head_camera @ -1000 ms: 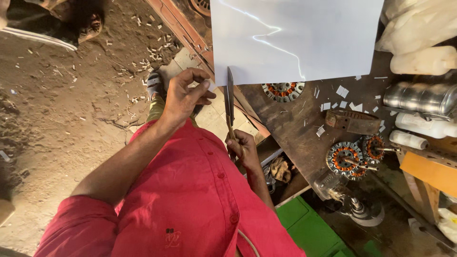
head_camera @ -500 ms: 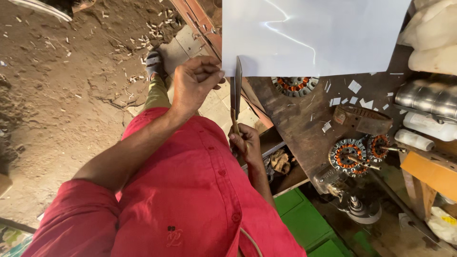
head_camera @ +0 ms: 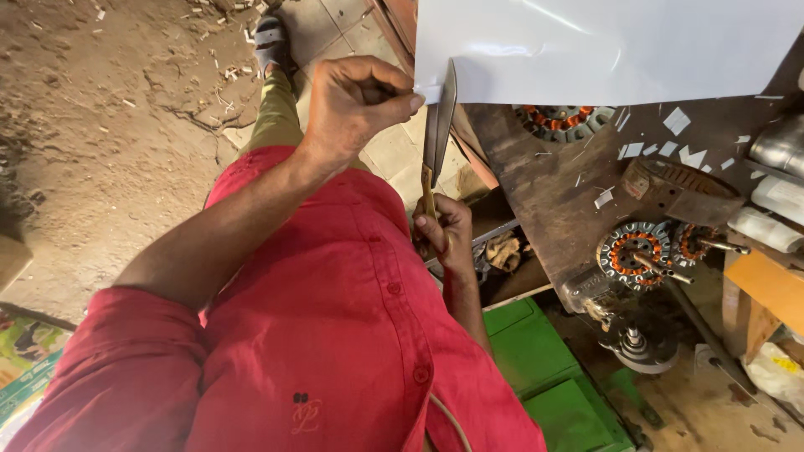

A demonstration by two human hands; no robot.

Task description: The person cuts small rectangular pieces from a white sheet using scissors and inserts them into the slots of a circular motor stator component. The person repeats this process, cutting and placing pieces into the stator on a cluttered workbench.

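My left hand (head_camera: 360,105) pinches the lower left corner of a large white sheet (head_camera: 603,50) that hangs over the workbench. My right hand (head_camera: 444,234) grips the handles of long scissors (head_camera: 440,117). Their blades point up and meet the sheet's edge right beside my left fingertips. My red shirt fills the lower left of the view, with a sandalled foot (head_camera: 272,42) on the dirt floor above it.
The dark wooden workbench (head_camera: 544,192) carries motor stators with copper windings (head_camera: 636,251), a third stator (head_camera: 561,121) under the sheet, white paper scraps (head_camera: 670,125), a metal cylinder (head_camera: 779,146) and white rolls (head_camera: 766,230). A green box (head_camera: 553,377) sits below the bench.
My left hand has closed on the sheet's corner, and the scissor blades have risen to the sheet's edge. The view has shifted closer to the sheet.
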